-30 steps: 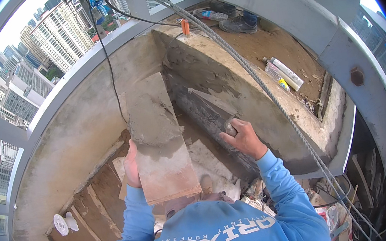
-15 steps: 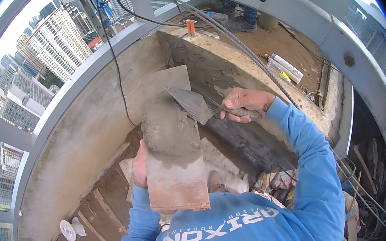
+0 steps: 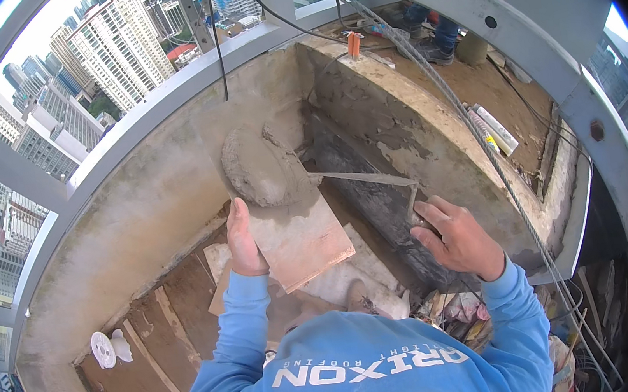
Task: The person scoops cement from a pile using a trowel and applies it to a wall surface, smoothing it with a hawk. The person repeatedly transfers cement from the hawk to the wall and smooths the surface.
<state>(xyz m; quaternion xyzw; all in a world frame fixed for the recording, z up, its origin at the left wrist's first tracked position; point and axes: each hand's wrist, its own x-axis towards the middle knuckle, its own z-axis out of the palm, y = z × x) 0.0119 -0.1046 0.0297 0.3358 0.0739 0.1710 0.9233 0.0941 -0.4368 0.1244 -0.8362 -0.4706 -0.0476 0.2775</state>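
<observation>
My left hand (image 3: 243,240) grips the left side of a flat, pale board (image 3: 306,248), its thumb side showing and most fingers hidden beneath. A thick mound of wet grey mortar (image 3: 257,168) covers the board's far half. My right hand (image 3: 462,239) is closed around the handle of a pointed trowel, held right of the board. The trowel blade (image 3: 365,178) appears nearly edge-on, its tip close to the mortar's right side; whether they touch, I cannot tell.
A low concrete wall (image 3: 125,188) curves along the left, and a mortar-smeared ledge (image 3: 414,113) runs along the right. Steel cable (image 3: 469,114) crosses over that ledge. A white spool (image 3: 110,349) lies lower left. Another person's legs (image 3: 445,19) stand beyond the ledge.
The trowel has moved off the mortar toward the right and nearer me, its blade turning edge-on. The board has rotated, its near end swinging right. The whole view has shifted slightly.
</observation>
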